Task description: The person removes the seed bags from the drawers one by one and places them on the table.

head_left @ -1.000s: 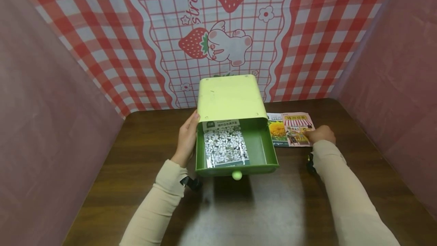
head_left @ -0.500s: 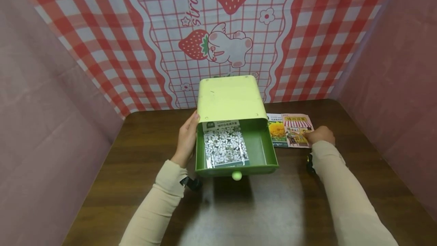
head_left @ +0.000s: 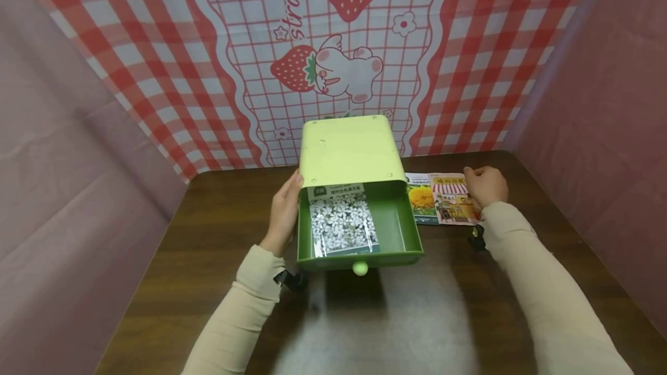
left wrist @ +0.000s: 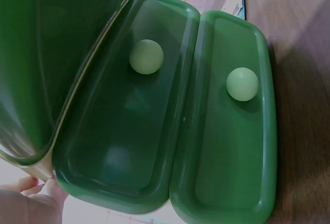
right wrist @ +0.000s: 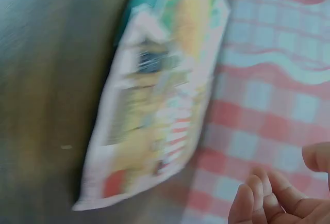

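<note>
One left hand (head_left: 283, 213), grip closed on the flank of a lime-green drawer cabinet (head_left: 350, 150), step in hand apparently steadying it; drawer (head_left: 389, 230) pulled out, white-flower seed packet (head_left: 345, 221) within; yellow-flower packet (head_left: 421, 198) and pink shopfront packet (head_left: 451, 200), adjoining, on wood-grain tabletop (head_left: 208, 259); right hand (head_left: 488, 186) beside them, grip slack, holding nothing; lifting one would likely need an edge pinch. Left pink drape (head_left: 68, 161), strawberry gingham backcloth (head_left: 339, 28), right pink drape (head_left: 599, 132).

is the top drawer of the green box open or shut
Open. The top drawer sticks out past the front edge of the box, showing the white-flower packet inside.
</note>
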{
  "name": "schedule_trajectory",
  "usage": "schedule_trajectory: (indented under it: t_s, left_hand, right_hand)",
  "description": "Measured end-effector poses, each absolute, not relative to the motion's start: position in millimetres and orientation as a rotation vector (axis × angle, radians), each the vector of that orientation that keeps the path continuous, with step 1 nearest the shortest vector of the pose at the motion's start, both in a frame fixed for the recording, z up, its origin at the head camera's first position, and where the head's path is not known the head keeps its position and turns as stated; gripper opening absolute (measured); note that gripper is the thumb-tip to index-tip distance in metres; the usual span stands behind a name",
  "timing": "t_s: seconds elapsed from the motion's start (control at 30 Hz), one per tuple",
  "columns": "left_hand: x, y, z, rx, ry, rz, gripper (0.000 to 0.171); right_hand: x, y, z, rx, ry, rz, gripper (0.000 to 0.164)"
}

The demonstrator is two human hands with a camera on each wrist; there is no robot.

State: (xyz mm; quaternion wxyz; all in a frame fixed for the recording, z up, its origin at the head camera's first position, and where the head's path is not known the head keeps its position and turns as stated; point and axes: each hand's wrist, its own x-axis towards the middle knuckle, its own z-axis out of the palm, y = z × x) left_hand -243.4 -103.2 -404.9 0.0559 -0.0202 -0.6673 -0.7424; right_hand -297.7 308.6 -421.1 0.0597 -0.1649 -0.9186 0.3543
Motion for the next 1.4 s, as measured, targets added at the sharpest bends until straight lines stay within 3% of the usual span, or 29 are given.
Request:
schedule_trajectory:
  t_s: [0.3,0.73,1.07,1.4]
  left_hand:
    - [-243.0,-104.3,-405.6,-0.074,-2.035,-2.248,0.051]
    - [-243.2,-103.9,-404.4,-0.061,-2.046,-2.237,0.052]
    - [-244.2,-103.8,-406.5,-0.076,-2.049,-2.226,0.052]
    - [-244.4,-103.2,-406.8,-0.064,-2.042,-2.21,0.052]
  right_hand:
    - [-286.1,286.8,-371.5,-0.265,-2.597,1.138,0.062]
    - [-224.6,234.3,-309.6,0.233,-2.623,1.1,0.052]
    - [-192.4,190.1,-304.0,0.672,-2.576,0.969,0.037]
    - [-186.2,152.3,-318.3,1.036,-2.615,0.756,0.03]
